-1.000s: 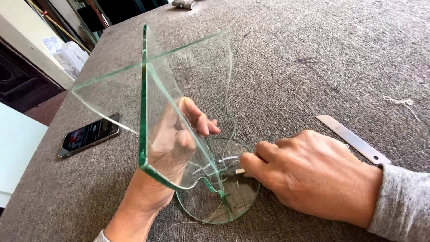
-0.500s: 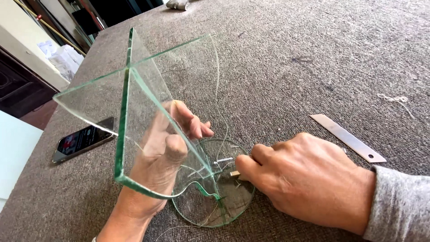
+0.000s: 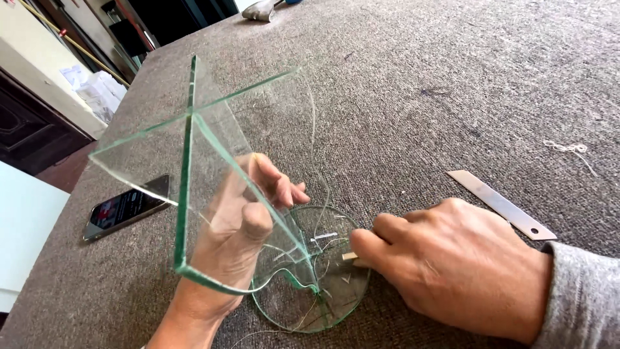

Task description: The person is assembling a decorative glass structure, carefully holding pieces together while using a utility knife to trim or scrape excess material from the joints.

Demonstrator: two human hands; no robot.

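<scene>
My left hand [image 3: 242,223] grips a structure of clear green-edged glass panes [image 3: 194,161], joined at angles and tilted up off the table. Its lower tip meets a round glass disc [image 3: 326,294] lying flat on the grey carpeted table [image 3: 420,97]. My right hand [image 3: 452,265], in a grey sleeve, rests beside the disc with fingertips pinched on a small pale piece [image 3: 349,256] at the disc's edge. Thin strands of clear glue trail across the disc and up along the panes.
A metal blade strip [image 3: 500,203] lies just right of my right hand. A dark phone [image 3: 126,207] lies near the table's left edge. A bit of white string [image 3: 568,148] sits at far right, and a metal tool [image 3: 261,10] at the far end.
The glass structure has tilted and swung left in my left hand, showing its panes more from above. My right hand stays at the disc's edge.
</scene>
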